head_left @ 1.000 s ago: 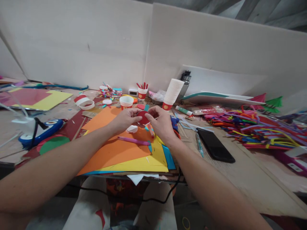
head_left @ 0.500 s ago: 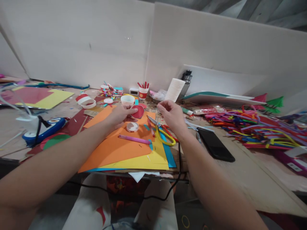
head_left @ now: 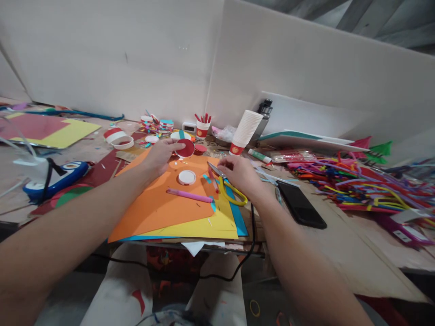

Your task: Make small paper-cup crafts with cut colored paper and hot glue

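My left hand (head_left: 162, 156) pinches a red disc (head_left: 186, 148) with a pale rim by its edge, above the orange paper (head_left: 149, 203). A light blue strip (head_left: 182, 134) shows just behind the disc. My right hand (head_left: 236, 171) is lowered over the scissors with yellow handles (head_left: 234, 199), its fingers bent and slightly apart, with nothing visible between them. Whether it touches the scissors is unclear. A round white piece (head_left: 186, 177) lies on the orange paper, with a pink pen (head_left: 190, 195) in front of it. A red pen (head_left: 213, 180) lies beside the scissor blades.
Behind my right hand stand stacked paper cups (head_left: 246, 131) and a glue stick (head_left: 259, 155). A cup of red sticks (head_left: 203, 129) is at the back. To the right are a black phone (head_left: 301, 204) and a pile of pipe cleaners (head_left: 353, 181). A blue power strip (head_left: 57, 181) lies left.
My left hand has moved slightly left and up with the red disc. My right hand has come down over the scissors, covering the red handles that showed before. The cup stack's base is now uncovered.
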Demonstrator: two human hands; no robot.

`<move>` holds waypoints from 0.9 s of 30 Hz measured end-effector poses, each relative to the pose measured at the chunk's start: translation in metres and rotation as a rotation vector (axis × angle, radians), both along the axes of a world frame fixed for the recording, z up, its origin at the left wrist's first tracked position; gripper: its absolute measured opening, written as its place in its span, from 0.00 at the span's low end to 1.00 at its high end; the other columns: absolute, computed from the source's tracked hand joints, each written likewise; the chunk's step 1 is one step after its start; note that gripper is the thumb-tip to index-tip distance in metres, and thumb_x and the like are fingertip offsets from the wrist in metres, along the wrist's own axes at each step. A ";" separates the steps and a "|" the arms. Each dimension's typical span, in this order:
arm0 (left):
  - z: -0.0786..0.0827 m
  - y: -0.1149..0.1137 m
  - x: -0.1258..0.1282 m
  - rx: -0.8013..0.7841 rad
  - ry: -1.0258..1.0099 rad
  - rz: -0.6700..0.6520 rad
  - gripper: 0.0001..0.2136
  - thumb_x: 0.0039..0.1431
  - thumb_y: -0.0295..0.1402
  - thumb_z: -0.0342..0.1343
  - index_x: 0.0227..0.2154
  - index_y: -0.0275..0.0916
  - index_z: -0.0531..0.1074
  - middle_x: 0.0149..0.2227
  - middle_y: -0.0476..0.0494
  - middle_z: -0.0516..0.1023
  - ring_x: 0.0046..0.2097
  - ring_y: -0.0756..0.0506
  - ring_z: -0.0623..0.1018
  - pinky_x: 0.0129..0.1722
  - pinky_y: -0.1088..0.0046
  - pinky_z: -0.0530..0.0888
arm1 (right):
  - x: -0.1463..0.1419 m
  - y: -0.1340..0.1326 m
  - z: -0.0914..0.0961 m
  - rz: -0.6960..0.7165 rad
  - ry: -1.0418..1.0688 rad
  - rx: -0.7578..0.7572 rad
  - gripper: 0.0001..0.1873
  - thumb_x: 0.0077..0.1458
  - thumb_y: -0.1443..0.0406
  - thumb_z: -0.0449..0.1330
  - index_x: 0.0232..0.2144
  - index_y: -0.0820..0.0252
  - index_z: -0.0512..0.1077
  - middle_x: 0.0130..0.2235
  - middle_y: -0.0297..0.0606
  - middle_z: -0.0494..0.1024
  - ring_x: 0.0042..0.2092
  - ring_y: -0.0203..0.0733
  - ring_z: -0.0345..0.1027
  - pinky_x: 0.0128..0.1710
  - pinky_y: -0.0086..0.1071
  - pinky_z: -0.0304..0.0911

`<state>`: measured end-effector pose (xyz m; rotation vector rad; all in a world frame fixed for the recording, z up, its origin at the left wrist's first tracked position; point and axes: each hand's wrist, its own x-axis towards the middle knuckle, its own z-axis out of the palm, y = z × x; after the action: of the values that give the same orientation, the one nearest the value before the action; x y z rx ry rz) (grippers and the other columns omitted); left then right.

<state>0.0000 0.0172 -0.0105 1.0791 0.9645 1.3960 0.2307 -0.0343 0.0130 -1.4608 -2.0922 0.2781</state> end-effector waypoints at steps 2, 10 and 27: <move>0.001 -0.001 0.002 -0.009 -0.003 0.013 0.07 0.43 0.29 0.64 0.29 0.35 0.76 0.30 0.46 0.79 0.29 0.52 0.74 0.30 0.76 0.66 | -0.003 -0.002 -0.001 0.058 -0.080 -0.050 0.08 0.54 0.69 0.58 0.28 0.61 0.77 0.29 0.36 0.78 0.30 0.34 0.66 0.31 0.27 0.55; 0.001 -0.006 0.006 -0.011 0.021 -0.050 0.07 0.43 0.30 0.66 0.26 0.34 0.74 0.27 0.46 0.77 0.26 0.53 0.71 0.25 0.78 0.62 | -0.002 -0.004 -0.002 -0.015 -0.500 -0.155 0.06 0.54 0.68 0.60 0.32 0.59 0.78 0.36 0.41 0.81 0.38 0.42 0.70 0.35 0.31 0.56; -0.003 -0.003 0.005 0.012 0.076 -0.105 0.09 0.42 0.32 0.67 0.28 0.34 0.76 0.29 0.44 0.77 0.29 0.51 0.73 0.27 0.77 0.64 | -0.019 0.004 -0.004 -0.035 -0.525 -0.325 0.07 0.53 0.68 0.59 0.30 0.61 0.78 0.34 0.43 0.80 0.35 0.41 0.71 0.30 0.31 0.56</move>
<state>0.0053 0.0143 -0.0137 1.1823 0.9415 1.2839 0.2120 -0.0308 0.0086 -1.9229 -2.5155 0.2480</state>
